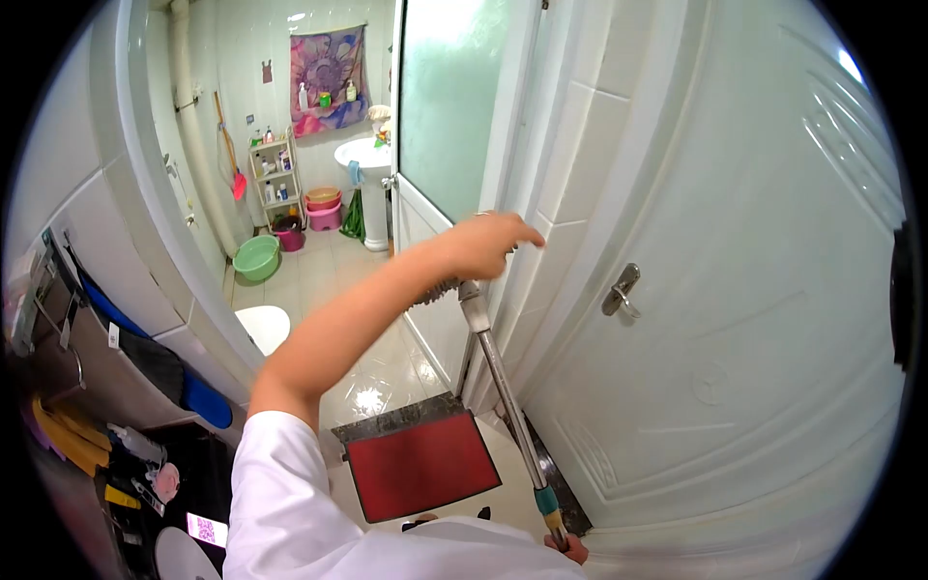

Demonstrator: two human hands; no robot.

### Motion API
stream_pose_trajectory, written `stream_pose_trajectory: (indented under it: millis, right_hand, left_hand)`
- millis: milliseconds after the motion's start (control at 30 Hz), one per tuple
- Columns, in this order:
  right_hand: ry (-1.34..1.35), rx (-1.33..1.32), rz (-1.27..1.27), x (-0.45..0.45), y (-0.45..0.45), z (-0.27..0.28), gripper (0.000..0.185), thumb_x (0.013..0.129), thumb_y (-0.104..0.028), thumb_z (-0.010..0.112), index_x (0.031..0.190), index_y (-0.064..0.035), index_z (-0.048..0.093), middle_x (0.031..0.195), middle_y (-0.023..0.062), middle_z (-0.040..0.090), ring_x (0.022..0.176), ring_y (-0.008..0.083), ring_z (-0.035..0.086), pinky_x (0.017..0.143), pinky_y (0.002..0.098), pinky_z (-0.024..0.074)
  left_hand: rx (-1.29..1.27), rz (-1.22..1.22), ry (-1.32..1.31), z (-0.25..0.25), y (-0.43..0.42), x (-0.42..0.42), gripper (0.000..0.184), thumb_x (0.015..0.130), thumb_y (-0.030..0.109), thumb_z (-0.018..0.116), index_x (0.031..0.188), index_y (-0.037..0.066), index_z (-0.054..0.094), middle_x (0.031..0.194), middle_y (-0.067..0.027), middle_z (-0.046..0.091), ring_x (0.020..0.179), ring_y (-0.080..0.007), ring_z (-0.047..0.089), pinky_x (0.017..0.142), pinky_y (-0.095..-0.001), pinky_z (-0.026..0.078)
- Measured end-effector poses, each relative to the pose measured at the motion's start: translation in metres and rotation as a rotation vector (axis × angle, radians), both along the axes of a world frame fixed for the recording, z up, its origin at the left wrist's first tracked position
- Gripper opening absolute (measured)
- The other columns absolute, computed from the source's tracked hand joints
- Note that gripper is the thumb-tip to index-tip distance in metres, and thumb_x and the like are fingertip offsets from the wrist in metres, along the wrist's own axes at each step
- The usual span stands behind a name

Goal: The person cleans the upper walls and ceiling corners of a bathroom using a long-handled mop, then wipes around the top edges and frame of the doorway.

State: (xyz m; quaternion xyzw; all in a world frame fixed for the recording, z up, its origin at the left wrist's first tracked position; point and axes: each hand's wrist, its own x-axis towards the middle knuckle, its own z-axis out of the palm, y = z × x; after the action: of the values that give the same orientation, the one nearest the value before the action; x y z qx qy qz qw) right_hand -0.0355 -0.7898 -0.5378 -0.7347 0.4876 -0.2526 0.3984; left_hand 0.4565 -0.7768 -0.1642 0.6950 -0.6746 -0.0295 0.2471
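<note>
Pole [509,401] beside red mat [422,467], open door [449,106]

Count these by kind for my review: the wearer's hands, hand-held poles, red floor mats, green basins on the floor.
Hands: 2 (left hand, right hand)
Hand-held pole: 1
Red mat: 1
Green basin: 1
Total: 5

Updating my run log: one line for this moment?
right hand: grips pole, near end | left hand: by pole's far end, contact unclear | glazed door: open
</note>
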Motion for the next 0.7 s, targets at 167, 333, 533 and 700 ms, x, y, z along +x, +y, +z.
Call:
stream_pose_trajectory:
  millis: [167, 333, 533, 700]
  right_hand:
    - [-0.146, -0.095, 0.018, 0.019, -0.012, -0.021, 0.048, 0.067, -0.011, 0.076, 0.055, -0.0075, 0.029, 0.048, 0.0012, 0.029, 0.046, 0.0073, 0.026, 0.044, 0.0288, 0.0257]
    - [-0.314, 0.065, 0.003, 0.065, -0.013, 0.055, 0.043, 0.075, -0.015, 0.07, 0.059, -0.0048, 0.032, 0.051, -0.0006, 0.031, 0.049, 0.0082, 0.029, 0.046, 0.0284, 0.0247]
    - [-0.583, 0.0, 0.006, 0.099, -0.046, 0.08, 0.036, 0.079, -0.012, 0.068, 0.062, -0.0067, 0.038, 0.052, -0.0037, 0.037, 0.048, 0.0051, 0.035, 0.043, 0.0243, 0.0289]
    - [-0.814, 0.093, 0.05, 0.126, -0.043, 0.155, 0.02, 0.08, -0.014, 0.069, 0.074, -0.0034, 0.053, 0.062, -0.0039, 0.043, 0.054, 0.0025, 0.038, 0.046, 0.0224, 0.0327]
  left_hand:
    - [-0.534, -0.208, -0.456, 0.017, 0.007, -0.09, 0.042, 0.067, -0.003, 0.058, 0.107, 0.01, 0.061, 0.103, -0.0045, 0.06, 0.113, -0.0288, 0.05, 0.098, -0.0357, 0.039]
    - [-0.772, -0.129, -0.092, -0.027, 0.011, -0.144, 0.051, 0.069, 0.005, 0.065, 0.119, 0.01, 0.052, 0.106, -0.0091, 0.056, 0.103, -0.0264, 0.051, 0.082, -0.0378, 0.044]
    - [-0.829, 0.037, 0.53, -0.108, -0.043, -0.199, 0.051, 0.087, 0.02, 0.057, 0.127, -0.003, 0.034, 0.088, -0.0075, 0.056, 0.082, -0.02, 0.055, 0.081, -0.031, 0.043]
    - [-0.622, -0.337, 1.029, -0.099, -0.074, -0.243, 0.04, 0.097, 0.028, 0.038, 0.125, 0.001, 0.034, 0.086, -0.0056, 0.052, 0.078, -0.0138, 0.053, 0.073, -0.0281, 0.044]
